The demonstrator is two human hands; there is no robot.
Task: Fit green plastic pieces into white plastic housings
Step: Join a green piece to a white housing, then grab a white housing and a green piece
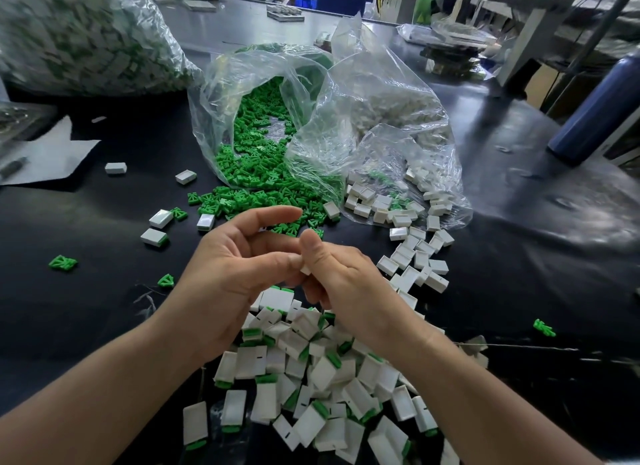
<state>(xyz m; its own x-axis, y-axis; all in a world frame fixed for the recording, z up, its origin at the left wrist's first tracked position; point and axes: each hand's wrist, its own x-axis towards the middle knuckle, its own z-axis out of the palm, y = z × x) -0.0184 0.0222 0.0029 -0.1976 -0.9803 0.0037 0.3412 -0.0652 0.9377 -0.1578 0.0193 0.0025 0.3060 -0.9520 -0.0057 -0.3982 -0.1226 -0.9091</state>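
Nearest me, the finished pile (311, 378) covers the dark surface (86, 308). Just above it my right grip (346, 281) pinches a white housing (305, 269), only a corner showing. My left grip (235, 267) curls against it; holding anything, I can't tell. Green pieces (256, 194) lie straight ahead, nearer my left.
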